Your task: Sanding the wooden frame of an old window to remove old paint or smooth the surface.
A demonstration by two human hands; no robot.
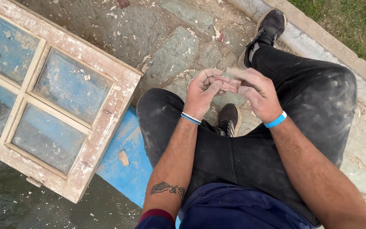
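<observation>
Both hands meet above my knees on a small reddish folded piece of sandpaper (228, 83). My left hand (201, 92) pinches its left end with thumb and fingers. My right hand (257, 91) grips its right end, fingers curled over the top. I sit with dusty black trousers (310, 101) and black shoes (268, 29). An old wooden window frame (106, 114) with peeling white paint and several dusty glass panes lies to my left.
The window frame rests on a blue board (128, 169) with a small wood chip (123, 158) on it. Stone paving (174, 51) strewn with paint flakes lies ahead. A concrete kerb (319, 40) and grass (353, 21) run at the upper right.
</observation>
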